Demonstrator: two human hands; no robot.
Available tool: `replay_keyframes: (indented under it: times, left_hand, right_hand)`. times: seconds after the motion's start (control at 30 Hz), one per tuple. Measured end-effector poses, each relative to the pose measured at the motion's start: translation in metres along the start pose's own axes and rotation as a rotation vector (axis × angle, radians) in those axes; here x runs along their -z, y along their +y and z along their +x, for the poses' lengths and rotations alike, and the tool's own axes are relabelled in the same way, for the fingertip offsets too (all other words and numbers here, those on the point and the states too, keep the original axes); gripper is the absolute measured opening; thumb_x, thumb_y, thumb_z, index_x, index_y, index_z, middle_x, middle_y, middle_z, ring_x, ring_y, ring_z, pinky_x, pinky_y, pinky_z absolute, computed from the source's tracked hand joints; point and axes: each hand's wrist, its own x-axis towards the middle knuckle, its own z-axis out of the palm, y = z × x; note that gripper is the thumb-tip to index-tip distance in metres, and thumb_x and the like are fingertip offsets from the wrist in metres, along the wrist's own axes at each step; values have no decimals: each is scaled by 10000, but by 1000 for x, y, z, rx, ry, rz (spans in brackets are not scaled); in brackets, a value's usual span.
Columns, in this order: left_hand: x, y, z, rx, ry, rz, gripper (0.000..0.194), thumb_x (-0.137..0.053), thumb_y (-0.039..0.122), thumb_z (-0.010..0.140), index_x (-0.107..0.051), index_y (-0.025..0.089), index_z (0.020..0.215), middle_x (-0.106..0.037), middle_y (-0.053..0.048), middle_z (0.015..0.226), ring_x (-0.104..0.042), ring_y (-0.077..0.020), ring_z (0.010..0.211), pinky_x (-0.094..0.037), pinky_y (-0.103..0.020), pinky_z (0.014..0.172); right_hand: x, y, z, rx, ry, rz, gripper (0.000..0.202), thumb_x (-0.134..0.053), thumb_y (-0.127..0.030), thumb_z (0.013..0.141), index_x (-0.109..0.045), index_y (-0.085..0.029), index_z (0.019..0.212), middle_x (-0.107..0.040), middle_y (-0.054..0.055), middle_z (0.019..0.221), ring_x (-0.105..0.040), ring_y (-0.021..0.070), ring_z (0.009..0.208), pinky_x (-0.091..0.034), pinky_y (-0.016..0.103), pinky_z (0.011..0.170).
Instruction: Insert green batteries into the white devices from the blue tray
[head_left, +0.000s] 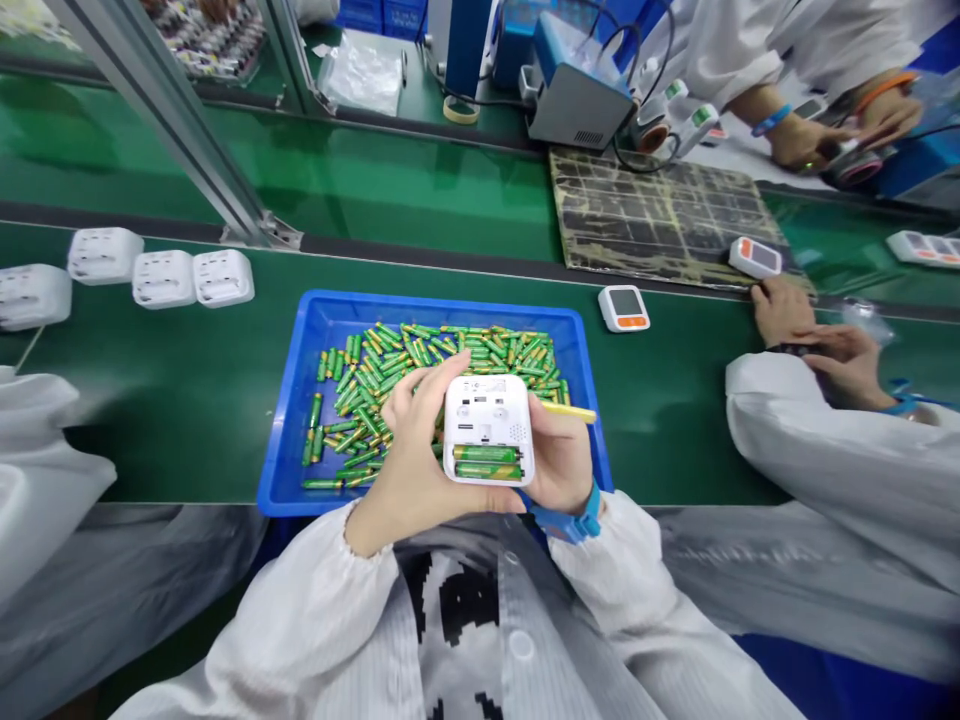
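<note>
A white square device (pixel 487 420) is held up with its back towards me; two green batteries (pixel 487 462) lie side by side in its open compartment. My left hand (pixel 420 460) grips it from the left, the thumb along its lower edge. On its right side my right hand (pixel 559 455) holds it too, and a yellow stick (pixel 568 412) juts out to the right from that hand. Behind and below the device is a blue tray (pixel 281 420) with several loose green batteries (pixel 367 395).
Several white devices (pixel 161 278) stand at the left. Right of the tray lies a white device with a screen (pixel 624 308). A co-worker's hands (pixel 817 335) are at the right, another's (pixel 840 130) at the back right. A metal post (pixel 172 120) rises at the left.
</note>
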Motion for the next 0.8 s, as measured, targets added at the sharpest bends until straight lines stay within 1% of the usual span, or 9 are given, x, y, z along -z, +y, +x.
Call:
replay_keyframes:
  times: [0.07,0.13,0.23,0.3,0.4,0.5,0.57,0.67,0.8]
  left_hand:
    - [3,1,1,-52,17,37,1011,-912,572,467,-471,328,1343,-516,-78,1412,-400,-335,1314,-344,-534,1101]
    - [4,2,2,-76,71,81,911,-918,458,507,-479,314,1292,-554,-70,1372,-441,-321,1297,-347,-518,1089]
    - [5,3,4,-45,144,235,798,-875,361,574,-476,287,1260,-583,-76,1320,-479,-312,1287,-322,-507,1079]
    - [5,2,4,-30,165,373,756,-855,368,585,-486,273,1238,-599,-84,1297,-480,-327,1296,-275,-519,1084]
    - [3,-1,3,-51,182,518,715,-834,402,591,-500,271,1209,-635,-83,1242,-505,-342,1271,-217,-529,1083]
    - [2,-4,2,-67,185,562,709,-817,399,594,-498,268,1213,-646,-78,1217,-530,-333,1232,-207,-520,1073]
    - [1,-5,2,-66,182,581,707,-803,386,604,-492,261,1227,-640,-83,1222,-534,-330,1219,-211,-518,1060]
    - [0,-5,2,-80,181,617,687,-782,394,635,-488,258,1241,-640,-89,1211,-537,-331,1204,-206,-525,1048]
    - [-2,-5,2,-101,181,660,671,-765,426,673,-480,254,1255,-647,-95,1207,-542,-331,1195,-196,-532,1044]
  right_hand:
    - [0,5,1,21,48,-52,223,-679,-416,798,-628,-239,923,-742,24,937,-691,268,1019,-534,463,933]
    - [-1,9,3,150,150,-148,273,-620,-499,854,-628,-248,960,-742,16,886,-704,243,939,-544,425,887]
    - [1,13,4,566,377,-288,379,-509,-605,905,-642,-278,1043,-708,-12,718,-689,196,750,-540,380,829]
    - [2,14,3,765,457,-353,415,-457,-632,922,-678,-307,1050,-630,-38,573,-632,171,595,-536,373,808]
    - [2,16,-1,760,389,-444,540,-364,-703,920,-743,-326,997,-529,-42,460,-542,163,458,-551,400,749]
    - [0,20,-3,704,244,-501,671,-296,-741,917,-788,-290,845,-560,-11,472,-558,173,470,-564,458,802]
    - [0,24,-2,737,180,-490,572,-400,-646,947,-776,-283,715,-598,-13,499,-571,162,489,-539,494,918]
    - [0,28,-1,791,193,-479,356,-604,-432,923,-740,-283,630,-631,-43,536,-548,134,475,-517,522,990]
    - [0,30,-1,774,253,-499,336,-621,-394,912,-723,-277,614,-619,-48,530,-554,135,496,-540,538,967]
